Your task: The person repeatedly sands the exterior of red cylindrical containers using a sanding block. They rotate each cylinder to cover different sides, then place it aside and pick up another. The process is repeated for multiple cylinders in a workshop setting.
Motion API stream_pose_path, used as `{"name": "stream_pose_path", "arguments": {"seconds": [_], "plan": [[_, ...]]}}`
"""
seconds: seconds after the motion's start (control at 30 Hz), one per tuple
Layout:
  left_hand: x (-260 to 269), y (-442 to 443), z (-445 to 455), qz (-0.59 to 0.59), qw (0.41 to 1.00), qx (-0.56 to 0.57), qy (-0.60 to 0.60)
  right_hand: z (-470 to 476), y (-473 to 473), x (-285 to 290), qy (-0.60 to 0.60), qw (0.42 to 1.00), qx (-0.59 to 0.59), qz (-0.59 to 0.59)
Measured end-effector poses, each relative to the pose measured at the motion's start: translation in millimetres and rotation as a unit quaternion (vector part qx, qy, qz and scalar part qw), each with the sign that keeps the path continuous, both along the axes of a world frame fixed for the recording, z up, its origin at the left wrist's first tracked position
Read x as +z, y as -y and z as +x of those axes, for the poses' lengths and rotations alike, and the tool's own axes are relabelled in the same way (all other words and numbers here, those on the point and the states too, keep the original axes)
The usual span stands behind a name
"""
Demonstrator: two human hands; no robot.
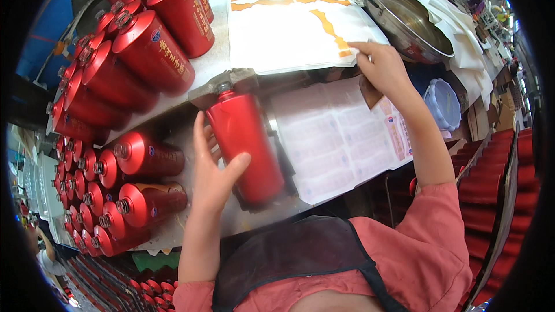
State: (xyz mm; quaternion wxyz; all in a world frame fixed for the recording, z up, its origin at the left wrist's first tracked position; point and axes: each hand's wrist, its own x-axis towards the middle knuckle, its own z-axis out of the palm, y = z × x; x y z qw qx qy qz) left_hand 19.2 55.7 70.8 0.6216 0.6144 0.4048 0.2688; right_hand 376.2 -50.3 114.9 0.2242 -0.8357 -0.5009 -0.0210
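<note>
A plain-faced red glass bottle (247, 147) leans with its neck against a worn block (223, 86) at the edge of a raised shelf. My left hand (212, 164) holds it from the left, thumb across the front and fingers along the side; the bottle is slightly blurred. My right hand (381, 65) has its index finger extended onto the lower end of an orange decal strip (329, 32) on a white sheet (282, 39). A brown, flat scraper-like piece (370, 92) is tucked in that hand, its upper part hidden by the fingers.
Red bottles with gold writing (151, 52) crowd the upper left; more red bottles (147, 203) lie below them. A pale decal sheet (338, 138) lies right of centre. A metal basin (407, 17) with liquid, white papers (451, 30) and a blue tub (442, 104) stand to the right.
</note>
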Motion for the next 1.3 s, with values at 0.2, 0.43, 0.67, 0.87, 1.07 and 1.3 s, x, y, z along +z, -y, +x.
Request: {"name": "stream_pose_path", "arguments": {"seconds": [0.2, 0.43, 0.67, 0.87, 1.07, 1.3], "plan": [[-3, 7, 5, -0.011, 0.999, 0.000, 0.052, -12, -7, -29, 0.188, 0.978, 0.082, -0.030], [-15, 5, 2, -0.006, 0.994, -0.019, 0.110, -12, -10, -49, 0.246, 0.960, 0.125, 0.049], [-27, 2, 6, -0.060, 0.980, -0.039, 0.186, -40, -34, 3, -0.167, 0.968, 0.169, 0.082], [-27, -5, 7, -0.079, 0.977, -0.060, 0.188, -66, -88, 83, -0.370, 0.900, 0.229, 0.022], [-27, -12, 4, -0.114, 0.962, -0.087, 0.233, -122, -40, 88, -0.224, 0.914, 0.332, 0.063], [-13, -13, 16, 0.149, 0.985, 0.072, 0.050, -180, 12, 19, 0.242, 0.846, 0.453, 0.142]]}}
